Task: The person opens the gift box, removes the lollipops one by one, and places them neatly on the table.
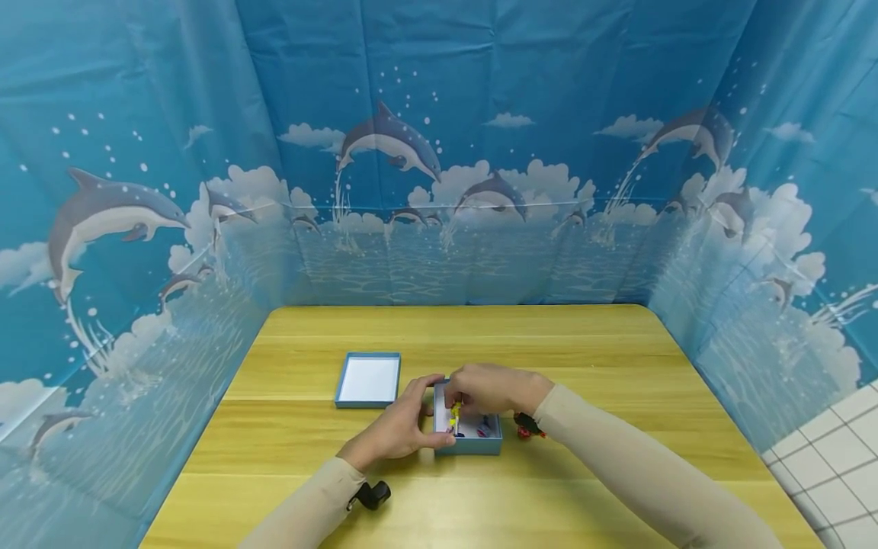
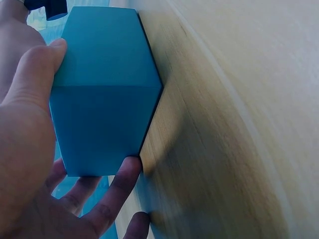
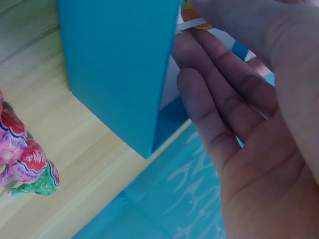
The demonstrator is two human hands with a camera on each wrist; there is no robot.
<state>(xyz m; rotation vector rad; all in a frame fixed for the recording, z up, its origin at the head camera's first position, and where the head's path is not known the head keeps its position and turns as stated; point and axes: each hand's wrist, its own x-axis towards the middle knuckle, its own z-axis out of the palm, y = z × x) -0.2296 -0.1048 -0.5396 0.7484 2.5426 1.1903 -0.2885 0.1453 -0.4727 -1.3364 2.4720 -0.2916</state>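
A blue box [image 1: 469, 448] with a white inside stands on the wooden table. My left hand [image 1: 396, 427] grips its left side, thumb at the near corner and fingers toward the far end; in the left wrist view the thumb [image 2: 59, 50] lies at the box's upper edge. Reaching in over the far part of the box, my right hand [image 1: 488, 387] pinches a yellow-wrapped lollipop [image 1: 455, 415]. Its white stick [image 3: 192, 23] shows in the right wrist view, the wrapper partly hidden by the thumb. Small colourful wrapped pieces [image 1: 485, 428] lie inside the box.
The box's lid [image 1: 367, 380] lies inside-up to the left. Several red, pink and green wrapped candies [image 3: 31, 162] sit on the table right of the box, partly behind the right wrist in the head view. A dolphin-print curtain [image 1: 439, 252] surrounds the table.
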